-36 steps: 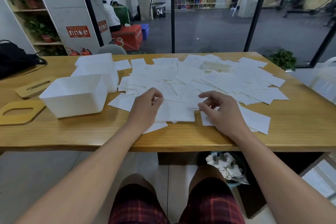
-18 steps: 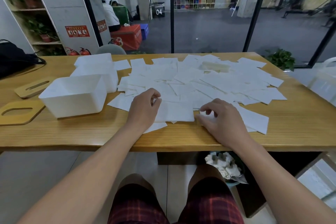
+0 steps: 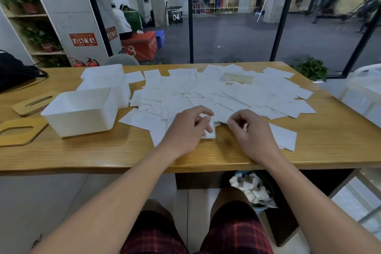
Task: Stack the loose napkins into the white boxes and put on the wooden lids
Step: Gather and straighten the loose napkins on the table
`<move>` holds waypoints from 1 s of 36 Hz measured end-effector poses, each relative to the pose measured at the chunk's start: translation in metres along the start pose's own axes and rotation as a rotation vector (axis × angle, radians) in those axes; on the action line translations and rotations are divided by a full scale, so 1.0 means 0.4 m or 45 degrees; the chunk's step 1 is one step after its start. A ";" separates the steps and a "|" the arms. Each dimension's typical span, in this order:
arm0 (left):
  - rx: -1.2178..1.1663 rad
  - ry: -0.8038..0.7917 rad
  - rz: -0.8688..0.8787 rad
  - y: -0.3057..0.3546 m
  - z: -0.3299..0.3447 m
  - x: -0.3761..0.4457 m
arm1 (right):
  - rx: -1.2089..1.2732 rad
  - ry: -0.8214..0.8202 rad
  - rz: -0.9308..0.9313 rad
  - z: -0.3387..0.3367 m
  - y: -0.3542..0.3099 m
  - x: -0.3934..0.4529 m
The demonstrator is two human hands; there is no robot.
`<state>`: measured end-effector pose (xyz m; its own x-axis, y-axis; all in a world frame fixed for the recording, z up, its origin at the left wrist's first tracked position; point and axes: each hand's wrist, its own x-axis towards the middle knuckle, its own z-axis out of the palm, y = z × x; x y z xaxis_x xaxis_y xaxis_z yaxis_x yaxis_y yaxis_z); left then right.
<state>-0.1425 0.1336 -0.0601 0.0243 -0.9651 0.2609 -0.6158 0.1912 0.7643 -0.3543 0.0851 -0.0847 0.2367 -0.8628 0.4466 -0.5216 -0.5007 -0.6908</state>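
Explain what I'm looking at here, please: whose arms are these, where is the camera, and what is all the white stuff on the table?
There is no machine here. A person wears a wide-angle camera on the head, looking forward and down, so you see that person's own arms and knees.

On the wooden table lies a wide spread of loose white napkins. At the left stands an open white box, with a second white box behind it. Two wooden lids with slots, the near lid and the far lid, lie flat at the left edge, not yet on the boxes.

The left hand grips a small bunch of napkins near the table's front edge. The right hand is curled next to it; whether it pinches a napkin, I cannot tell.
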 end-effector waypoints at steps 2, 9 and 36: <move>-0.133 -0.089 -0.011 0.017 0.019 0.000 | 0.085 0.010 -0.009 -0.009 -0.013 0.001; -0.434 -0.149 -0.058 0.043 0.057 -0.002 | 0.380 -0.049 0.030 -0.022 -0.064 -0.001; 0.092 0.219 -0.060 -0.135 -0.134 -0.006 | 0.315 -0.135 0.067 0.038 -0.058 0.062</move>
<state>-0.0669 0.1351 -0.0703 0.1848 -0.9267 0.3271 -0.6654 0.1269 0.7356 -0.3238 0.0744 -0.0663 0.3061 -0.8839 0.3535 -0.3226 -0.4456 -0.8351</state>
